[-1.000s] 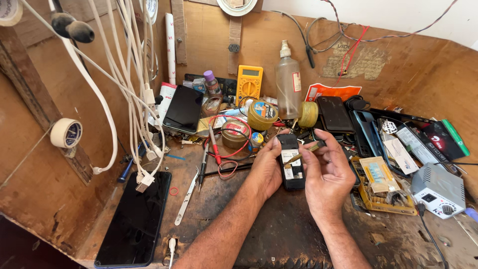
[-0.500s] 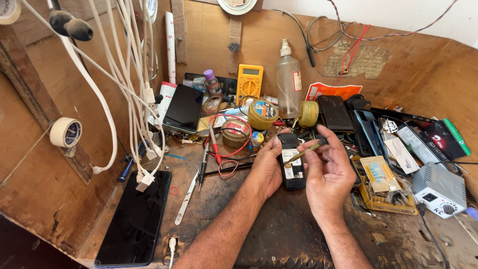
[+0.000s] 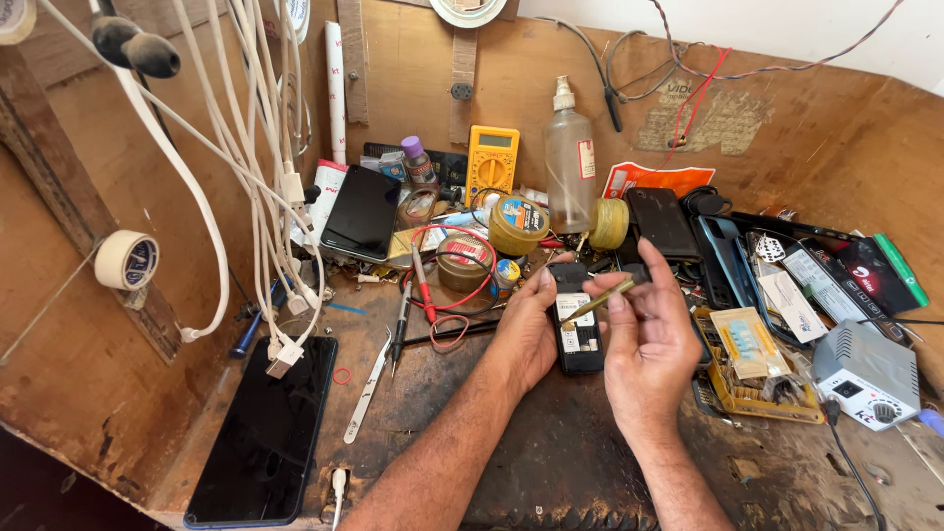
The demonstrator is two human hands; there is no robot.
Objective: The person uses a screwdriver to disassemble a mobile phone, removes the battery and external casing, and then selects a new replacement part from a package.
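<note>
Our left hand cradled a small black phone with its back off, fingers curled around its left edge and the thumb pressed at its top corner. Our right hand pinched a thin brass-coloured tool between thumb and forefinger, the other fingers loosely spread, the tip resting on the phone's exposed inside. The phone lay over the dark mat, at the middle of the bench.

Left of the phone we counted one pair of tweezers and one red probe; further left lay one large dark smartphone, face up, under a bundle of white cables. Behind the phone stood one yellow multimeter and one clear plastic bottle. Right of the phone sat one yellow tray, and beyond it one white box with a dial. One roll of tape hung far left of the phone.
</note>
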